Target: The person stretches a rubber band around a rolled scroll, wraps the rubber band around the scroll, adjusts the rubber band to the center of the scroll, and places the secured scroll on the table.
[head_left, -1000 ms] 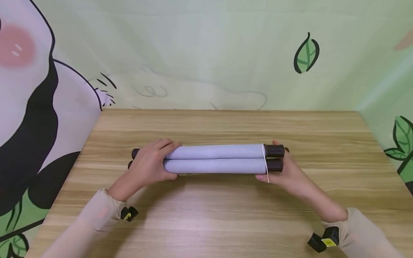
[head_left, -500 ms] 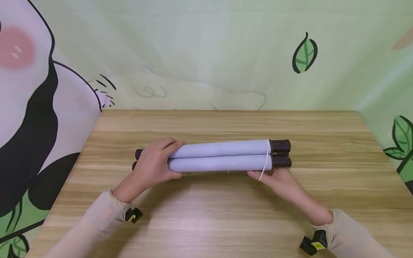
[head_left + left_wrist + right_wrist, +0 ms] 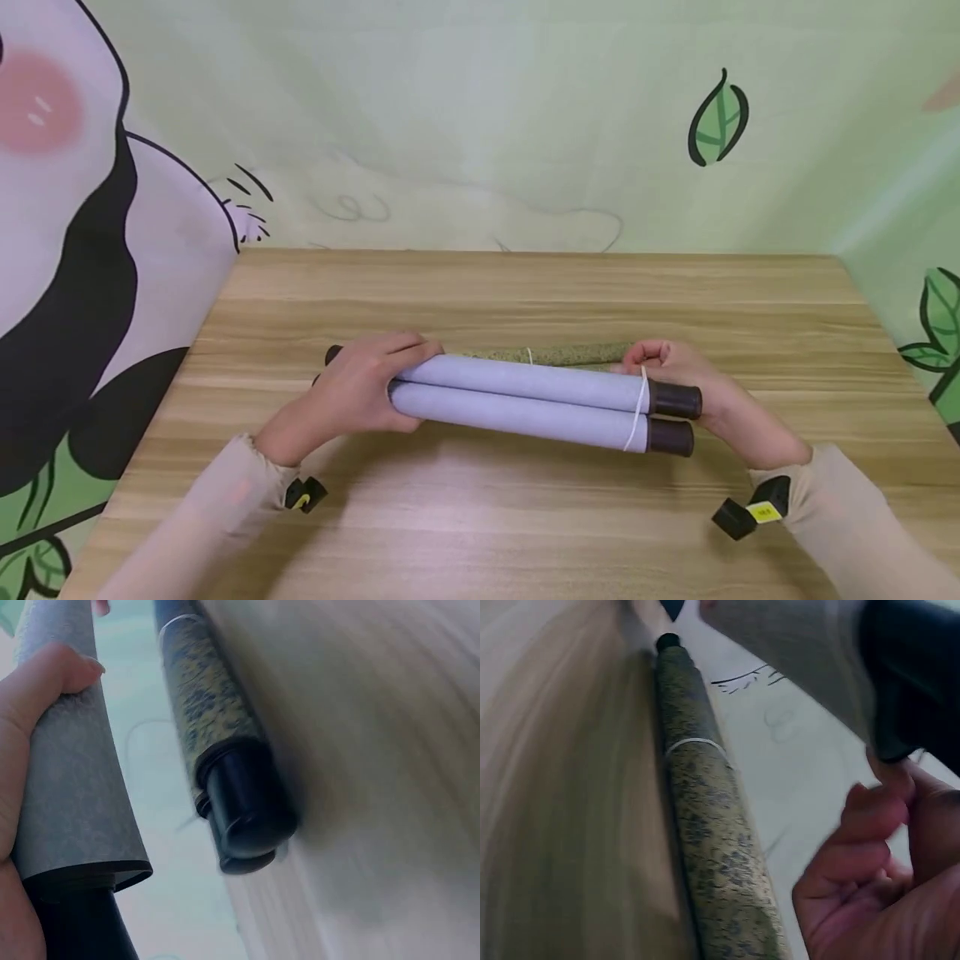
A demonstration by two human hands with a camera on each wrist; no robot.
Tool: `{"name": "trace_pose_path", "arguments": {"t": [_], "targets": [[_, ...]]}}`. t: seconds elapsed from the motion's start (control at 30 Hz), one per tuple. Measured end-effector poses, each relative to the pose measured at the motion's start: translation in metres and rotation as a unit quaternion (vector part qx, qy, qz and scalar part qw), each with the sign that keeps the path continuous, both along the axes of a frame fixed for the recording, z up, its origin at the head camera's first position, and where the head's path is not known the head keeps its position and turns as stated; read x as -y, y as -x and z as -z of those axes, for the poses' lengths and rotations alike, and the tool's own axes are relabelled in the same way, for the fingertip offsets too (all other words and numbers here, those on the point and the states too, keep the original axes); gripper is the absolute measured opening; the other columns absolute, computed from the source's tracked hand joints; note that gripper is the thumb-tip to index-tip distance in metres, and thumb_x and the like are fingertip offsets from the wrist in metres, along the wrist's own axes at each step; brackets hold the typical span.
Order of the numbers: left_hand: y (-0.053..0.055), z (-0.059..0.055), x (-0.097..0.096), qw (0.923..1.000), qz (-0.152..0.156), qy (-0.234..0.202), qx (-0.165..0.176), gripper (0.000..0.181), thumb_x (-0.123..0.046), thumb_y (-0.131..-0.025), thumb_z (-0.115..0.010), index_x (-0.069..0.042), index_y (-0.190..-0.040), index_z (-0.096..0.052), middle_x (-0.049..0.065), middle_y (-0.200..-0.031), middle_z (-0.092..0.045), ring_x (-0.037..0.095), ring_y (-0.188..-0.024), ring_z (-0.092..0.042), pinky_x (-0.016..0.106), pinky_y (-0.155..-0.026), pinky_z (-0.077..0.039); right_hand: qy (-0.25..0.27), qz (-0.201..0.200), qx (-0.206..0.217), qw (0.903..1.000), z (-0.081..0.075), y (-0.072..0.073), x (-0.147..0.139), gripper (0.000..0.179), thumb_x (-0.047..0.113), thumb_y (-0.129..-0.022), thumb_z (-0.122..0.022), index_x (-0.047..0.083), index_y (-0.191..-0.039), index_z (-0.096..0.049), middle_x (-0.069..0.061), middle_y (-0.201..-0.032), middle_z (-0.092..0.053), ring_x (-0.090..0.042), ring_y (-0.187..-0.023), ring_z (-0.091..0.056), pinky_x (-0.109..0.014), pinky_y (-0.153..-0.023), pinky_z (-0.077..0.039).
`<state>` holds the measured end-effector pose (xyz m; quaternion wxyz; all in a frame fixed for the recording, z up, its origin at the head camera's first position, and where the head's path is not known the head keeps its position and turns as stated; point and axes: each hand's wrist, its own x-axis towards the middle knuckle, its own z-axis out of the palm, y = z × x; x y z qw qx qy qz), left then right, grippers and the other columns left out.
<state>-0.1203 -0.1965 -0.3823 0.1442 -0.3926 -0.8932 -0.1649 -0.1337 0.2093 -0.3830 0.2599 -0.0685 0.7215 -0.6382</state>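
Note:
A pale blue-grey scroll [image 3: 525, 408] with dark end knobs is rolled from both ends into two parallel rolls, held up and sloping down to the right. My left hand [image 3: 367, 379] grips it near its left end. Around its right end runs a thin white string [image 3: 635, 421]. My right hand [image 3: 686, 375] is behind that end, fingers curled and tips together where the string rises over the upper roll. Behind lies a second scroll [image 3: 577, 356], green-gold and patterned, tied with white string and partly hidden. The right wrist view shows the curled fingers [image 3: 855, 859] close under a dark knob.
The wooden table [image 3: 480, 525] extends around both hands, its back edge against a pale green wall cloth [image 3: 465, 125] printed with leaves and a panda. A small black device [image 3: 306, 494] is at the left cuff, another black device [image 3: 750, 510] at the right.
The right hand has shifted from beneath the scroll's right end to behind it. That end has swung down toward the front, uncovering the green-gold scroll. The left hand keeps its grip.

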Motion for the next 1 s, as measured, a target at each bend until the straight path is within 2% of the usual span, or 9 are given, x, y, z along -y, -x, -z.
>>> {"name": "trace_pose_path", "arguments": {"t": [0.1,0.17,0.33,0.5,0.63,0.77,0.9,1.0], "targets": [[-0.002,0.002,-0.003,0.9997,0.006,0.022,0.001,0.075,-0.036,-0.055,-0.085,-0.011,-0.123,-0.067,0.002,-0.112,-0.068,0.019,-0.096,-0.066,0.036,-0.08,-0.058,-0.041,-0.046,0.022,0.9979,-0.007,0.006,-0.003,0.021,0.005,-0.092,-0.06,0.018,-0.077,-0.06,0.015,-0.065,-0.065,0.005,-0.064,-0.059,-0.013,-0.058,-0.049],[-0.003,0.002,-0.003,0.9993,0.003,0.036,-0.008,0.075,-0.035,-0.055,-0.084,-0.01,-0.123,-0.066,0.002,-0.112,-0.068,0.02,-0.097,-0.066,0.037,-0.081,-0.057,-0.059,-0.058,0.028,0.9962,-0.011,0.008,-0.003,0.017,0.007,-0.091,-0.064,0.017,-0.078,-0.059,0.015,-0.064,-0.062,0.003,-0.06,-0.055,-0.014,-0.054,-0.047],[-0.003,0.0,-0.002,0.9974,0.0,0.066,-0.029,0.074,-0.034,-0.056,-0.084,-0.009,-0.123,-0.066,0.002,-0.111,-0.067,0.021,-0.101,-0.065,0.04,-0.087,-0.055,-0.122,-0.035,0.007,0.9919,-0.016,0.004,-0.002,0.015,0.011,-0.087,-0.071,0.012,-0.082,-0.058,0.014,-0.067,-0.065,0.001,-0.067,-0.06,-0.017,-0.061,-0.051],[-0.005,-0.001,-0.003,0.9956,-0.014,0.084,-0.038,0.075,-0.036,-0.056,-0.087,-0.01,-0.123,-0.065,0.002,-0.11,-0.067,0.021,-0.102,-0.064,0.041,-0.087,-0.055,-0.195,-0.013,-0.045,0.9797,-0.02,-0.001,0.001,0.02,0.018,-0.084,-0.076,0.006,-0.086,-0.06,0.014,-0.068,-0.066,0.0,-0.066,-0.058,-0.019,-0.063,-0.051],[-0.004,-0.005,-0.004,0.9949,-0.02,0.09,-0.042,0.076,-0.036,-0.057,-0.088,-0.01,-0.125,-0.065,0.003,-0.113,-0.068,0.023,-0.105,-0.065,0.041,-0.09,-0.055,-0.199,-0.019,-0.054,0.9784,-0.023,-0.002,0.001,0.021,0.016,-0.085,-0.075,0.001,-0.09,-0.06,0.011,-0.068,-0.06,-0.001,-0.065,-0.054,-0.019,-0.062,-0.05],[-0.005,-0.007,-0.003,0.9931,-0.007,0.106,-0.05,0.075,-0.037,-0.059,-0.087,-0.009,-0.125,-0.065,0.004,-0.115,-0.068,0.023,-0.108,-0.064,0.041,-0.094,-0.054,-0.193,-0.023,-0.056,0.9793,-0.021,-0.005,0.003,0.022,0.01,-0.084,-0.074,-0.003,-0.091,-0.059,0.009,-0.069,-0.062,-0.001,-0.064,-0.056,-0.02,-0.063,-0.054],[-0.008,-0.009,-0.006,0.9928,0.017,0.104,-0.056,0.075,-0.037,-0.058,-0.087,-0.009,-0.124,-0.066,0.003,-0.114,-0.068,0.024,-0.108,-0.064,0.041,-0.096,-0.054,-0.218,-0.02,-0.116,0.9689,-0.018,-0.008,0.013,0.019,0.011,-0.081,-0.077,-0.001,-0.085,-0.063,0.006,-0.065,-0.065,-0.002,-0.06,-0.056,-0.019,-0.058,-0.049],[-0.007,-0.011,-0.011,0.9922,0.026,0.107,-0.058,0.075,-0.037,-0.059,-0.087,-0.009,-0.126,-0.065,0.003,-0.116,-0.068,0.024,-0.11,-0.064,0.041,-0.098,-0.054,-0.243,-0.026,-0.178,0.9532,-0.014,-0.008,0.023,0.014,0.011,-0.08,-0.078,0.004,-0.08,-0.065,0.002,-0.066,-0.067,-0.004,-0.058,-0.055,-0.02,-0.056,-0.044]]}}
